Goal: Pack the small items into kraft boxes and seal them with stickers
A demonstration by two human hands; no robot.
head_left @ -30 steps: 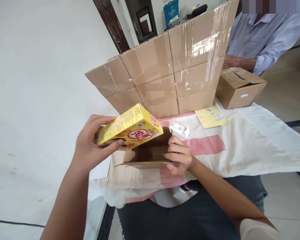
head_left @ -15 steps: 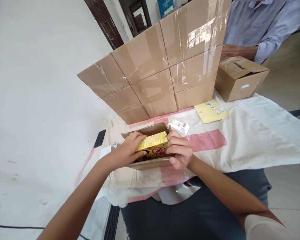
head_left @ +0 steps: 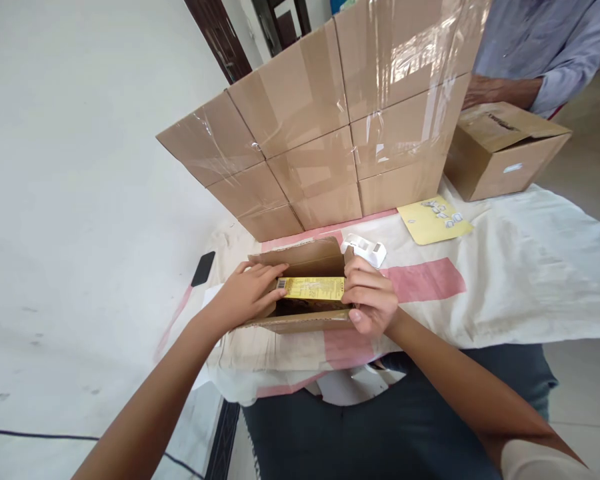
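An open cardboard box [head_left: 300, 325] stands on the cloth in front of me, its flaps up. Inside it lies a yellow printed carton [head_left: 315, 288], lower than the rim, a narrow face with a barcode turned upward. My left hand [head_left: 254, 293] rests over the left end of the cardboard box, fingers stretched and thumb apart, the thumb tip against or just beside the carton's barcode end. With bent fingers my right hand [head_left: 371, 293] grips the cardboard box's right wall. Its fingertips reach inside, close to the carton's right end; whether they touch it I cannot tell.
A white tape dispenser [head_left: 364, 250] sits just behind my right hand. Behind it rises a tall taped cardboard panel [head_left: 310, 153]. A yellow sheet [head_left: 435, 220] with small pieces, a closed carton [head_left: 505, 153] before another person's arm [head_left: 510, 92], and a black phone [head_left: 203, 269] lie around.
The yellow carton has gone down into the cardboard box and turned, hiding its printed front. My left hand has slid off it toward the left end. My right hand still grips the wall.
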